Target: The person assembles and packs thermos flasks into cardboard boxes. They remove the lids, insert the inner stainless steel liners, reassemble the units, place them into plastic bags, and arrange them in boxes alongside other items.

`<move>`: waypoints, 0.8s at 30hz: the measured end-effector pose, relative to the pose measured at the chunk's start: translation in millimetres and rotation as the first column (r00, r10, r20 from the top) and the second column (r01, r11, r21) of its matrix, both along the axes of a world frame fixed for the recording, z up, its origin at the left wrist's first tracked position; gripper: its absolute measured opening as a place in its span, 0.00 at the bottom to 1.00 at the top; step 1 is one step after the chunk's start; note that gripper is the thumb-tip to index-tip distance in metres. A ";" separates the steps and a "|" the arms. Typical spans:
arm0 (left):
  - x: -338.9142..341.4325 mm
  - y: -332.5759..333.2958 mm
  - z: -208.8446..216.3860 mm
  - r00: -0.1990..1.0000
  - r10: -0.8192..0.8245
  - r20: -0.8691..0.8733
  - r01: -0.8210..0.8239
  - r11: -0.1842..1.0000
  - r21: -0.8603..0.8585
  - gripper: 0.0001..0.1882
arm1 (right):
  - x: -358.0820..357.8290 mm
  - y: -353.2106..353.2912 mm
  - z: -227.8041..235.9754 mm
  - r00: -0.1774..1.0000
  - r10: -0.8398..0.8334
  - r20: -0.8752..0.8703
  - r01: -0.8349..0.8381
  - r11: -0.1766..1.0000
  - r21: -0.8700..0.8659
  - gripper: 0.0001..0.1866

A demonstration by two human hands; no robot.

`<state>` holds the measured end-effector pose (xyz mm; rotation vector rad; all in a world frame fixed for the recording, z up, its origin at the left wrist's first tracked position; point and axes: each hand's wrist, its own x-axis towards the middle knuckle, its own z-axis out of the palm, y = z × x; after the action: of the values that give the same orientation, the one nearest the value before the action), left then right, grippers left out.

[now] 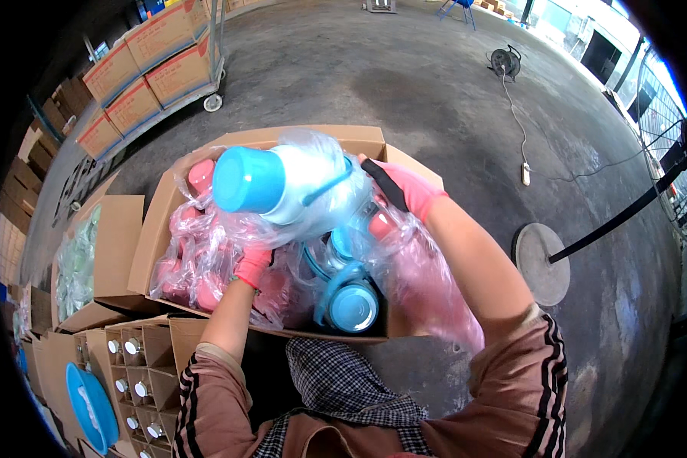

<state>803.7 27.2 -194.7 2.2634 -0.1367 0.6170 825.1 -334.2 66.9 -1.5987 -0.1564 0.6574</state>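
The right grip, in a pink glove with a black strip, grasps the far end of a blue-lidded jug through loose clear plastic. The left grip, also in pink, is beneath the jug and seems to support it; plastic hides its fingers, so I cannot tell how tightly they close.

The jug lies tilted in the air above an open carton, its lid toward the left and showing bare while film bunches around the white body. As far as one view tells, this one piece is clear of the carton but not free of its wrapping. Whether it is going in or coming out, a single moment cannot settle.

Below it, much remains in the carton: pink bagged pieces crowd the left side, and at least two blue pieces are nearer the right. A pink bagged bundle spills beside the right forearm.

Farther left, a second carton holds green bagged pieces, and a divided carton holds white-capped bottles. Stacked closed cartons sit on a trolley beyond.
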 end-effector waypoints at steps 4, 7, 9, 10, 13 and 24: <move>-15.7 -35.1 48.9 0.986 0.003 0.164 -0.003 1.000 -0.001 0.24 | 3.9 19.3 11.1 0.994 0.060 0.092 -0.023 0.934 -0.356 0.28; -20.5 -47.6 78.2 0.968 -0.010 0.249 0.008 1.000 0.012 0.25 | 25.9 16.6 -22.8 0.995 0.058 0.078 -0.022 0.916 -0.401 0.23; -22.9 -56.8 92.9 0.957 -0.027 0.289 0.021 0.999 0.024 0.26 | 42.3 2.9 -54.6 0.967 0.151 0.206 -0.047 0.898 -0.437 0.17; -24.3 -59.6 99.9 0.953 -0.035 0.299 0.024 0.999 0.039 0.26 | 42.6 -1.2 -58.5 0.913 0.234 0.335 -0.056 0.883 -0.465 0.14; -26.9 -71.1 119.4 0.967 -0.076 0.242 0.050 0.993 0.110 0.28 | 10.8 -12.6 -43.9 0.821 0.156 0.549 0.042 0.943 -0.330 0.11; -17.2 -162.0 172.3 0.916 -0.147 -0.374 0.134 0.989 -0.060 0.35 | 29.0 -20.8 -88.0 0.912 -0.227 0.341 0.357 0.849 -0.390 0.14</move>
<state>786.5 -134.8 -22.4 2.2715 -0.0957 0.0990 854.1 -355.0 -21.1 -2.1083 0.0391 0.2211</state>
